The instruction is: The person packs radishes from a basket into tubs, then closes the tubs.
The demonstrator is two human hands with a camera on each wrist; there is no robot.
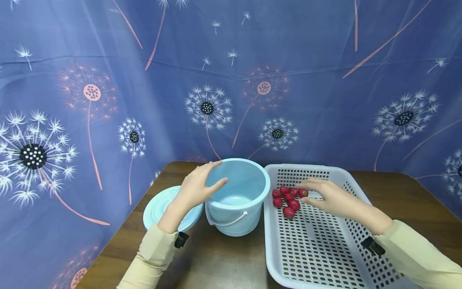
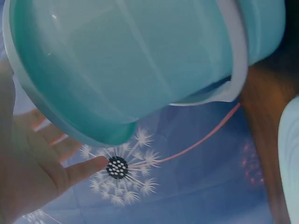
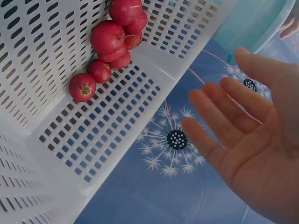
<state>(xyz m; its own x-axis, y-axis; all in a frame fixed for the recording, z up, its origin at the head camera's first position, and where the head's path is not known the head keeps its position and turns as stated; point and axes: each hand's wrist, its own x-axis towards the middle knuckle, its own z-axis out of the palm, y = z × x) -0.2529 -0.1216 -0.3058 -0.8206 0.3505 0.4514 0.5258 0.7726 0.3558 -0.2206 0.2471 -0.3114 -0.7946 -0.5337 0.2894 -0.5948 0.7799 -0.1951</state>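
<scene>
A light blue bucket (image 1: 254,212) stands upright at the middle of the table, its white handle (image 1: 231,222) hanging down in front. My left hand (image 1: 193,188) is at the bucket's left rim, thumb and fingers spread and holding nothing. In the left wrist view its fingers lie beside the bucket rim (image 2: 51,114). My right hand (image 1: 326,196) hovers over the white basket (image 1: 268,245), fingers extended and apart. Several red radishes (image 1: 288,212) lie clustered at the basket's left side, just by the right fingertips. The right wrist view shows the palm (image 3: 261,158) bare, apart from the radishes (image 3: 107,37).
A round light blue lid (image 1: 155,212) lies on the table left of the bucket, partly behind the left forearm. The basket has perforated walls and stands right beside the bucket. Behind the wooden table (image 1: 223,261) hangs a blue dandelion-print cloth (image 1: 231,48).
</scene>
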